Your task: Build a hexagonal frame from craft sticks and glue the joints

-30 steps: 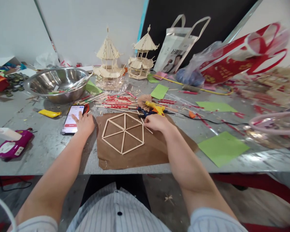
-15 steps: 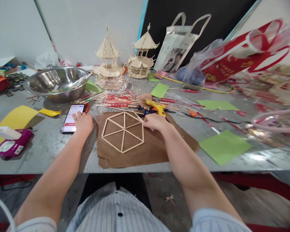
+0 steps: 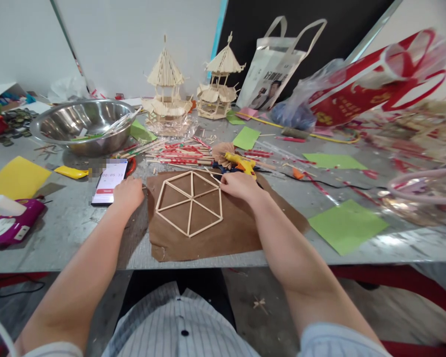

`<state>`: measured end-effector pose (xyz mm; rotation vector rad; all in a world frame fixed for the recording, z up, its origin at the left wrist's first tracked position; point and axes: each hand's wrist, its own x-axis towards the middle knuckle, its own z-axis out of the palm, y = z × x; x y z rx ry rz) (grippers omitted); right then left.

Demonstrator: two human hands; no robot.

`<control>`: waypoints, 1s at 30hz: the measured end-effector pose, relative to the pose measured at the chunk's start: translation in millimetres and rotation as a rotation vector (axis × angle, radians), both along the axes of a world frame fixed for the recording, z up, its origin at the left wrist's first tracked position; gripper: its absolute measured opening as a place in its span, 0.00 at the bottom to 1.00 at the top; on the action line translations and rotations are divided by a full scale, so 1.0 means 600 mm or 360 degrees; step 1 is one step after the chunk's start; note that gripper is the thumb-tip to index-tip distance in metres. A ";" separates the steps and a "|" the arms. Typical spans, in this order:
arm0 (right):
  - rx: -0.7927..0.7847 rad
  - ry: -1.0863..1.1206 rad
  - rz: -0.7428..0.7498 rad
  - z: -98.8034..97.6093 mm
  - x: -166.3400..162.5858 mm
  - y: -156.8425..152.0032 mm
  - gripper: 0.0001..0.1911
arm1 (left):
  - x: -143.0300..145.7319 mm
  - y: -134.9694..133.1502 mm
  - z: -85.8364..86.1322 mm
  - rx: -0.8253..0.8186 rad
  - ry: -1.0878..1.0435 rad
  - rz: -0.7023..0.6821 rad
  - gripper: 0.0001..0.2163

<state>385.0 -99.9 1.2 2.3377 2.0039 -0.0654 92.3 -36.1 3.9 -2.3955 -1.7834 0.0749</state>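
Note:
A hexagon of thin wooden sticks [image 3: 189, 202] with spokes to its middle lies on a brown paper sheet [image 3: 230, 229]. My right hand [image 3: 238, 186] rests at the hexagon's upper right corner, fingers pinched on a thin stick. My left hand [image 3: 129, 193] lies curled at the paper's left edge, just right of a phone [image 3: 109, 181] with a lit white and red screen. Whether the left hand holds anything is hidden. A yellow glue gun [image 3: 241, 164] sits just behind my right hand.
A steel bowl [image 3: 82, 124] stands at the back left, two stick pagoda models [image 3: 166, 89] behind the pile of red-wrapped sticks [image 3: 178, 153]. Green paper squares [image 3: 345, 225], a yellow sheet [image 3: 15, 178], a magenta packet [image 3: 11, 225] and bags [image 3: 371, 84] lie around. The table's front edge [image 3: 223, 260] is close.
My left hand has come off the phone's screen and moved right to the paper's edge. A yellow sheet has appeared at the left. My right hand shifted slightly to the hexagon's corner.

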 end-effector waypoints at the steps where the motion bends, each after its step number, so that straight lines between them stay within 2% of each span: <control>1: 0.0002 0.0003 0.0002 -0.002 -0.001 0.002 0.15 | 0.000 -0.002 0.001 -0.0001 0.0012 -0.0028 0.16; 7: -0.0119 -0.0032 -0.0035 0.004 -0.005 0.003 0.13 | 0.000 -0.003 0.001 0.0046 0.0043 -0.0172 0.16; 11: -0.0298 0.0019 -0.0112 0.028 0.006 -0.012 0.11 | -0.002 -0.001 0.001 -0.0077 -0.0007 -0.0078 0.15; 15: -0.0546 0.0257 -0.0187 0.047 0.033 -0.033 0.09 | -0.003 -0.005 0.001 0.0032 -0.0088 -0.0039 0.14; 18: -0.0571 0.0479 -0.0228 0.066 0.046 -0.051 0.07 | -0.002 -0.008 0.000 0.0113 -0.0166 0.0005 0.15; 21: -0.0470 0.0448 -0.0213 0.089 0.045 -0.068 0.08 | 0.000 -0.007 0.000 -0.0007 -0.0181 0.0069 0.16; 24: -0.0235 0.0451 -0.0165 0.097 0.032 -0.071 0.07 | 0.000 -0.005 0.002 -0.0107 -0.0147 0.0093 0.16; 26: -0.0046 0.0554 -0.0049 0.086 0.016 -0.063 0.06 | -0.001 -0.004 0.002 -0.0108 -0.0122 0.0074 0.17; 30: 0.0254 0.0842 0.0283 0.037 -0.030 -0.035 0.09 | -0.004 -0.003 0.000 -0.0084 -0.0061 0.0003 0.17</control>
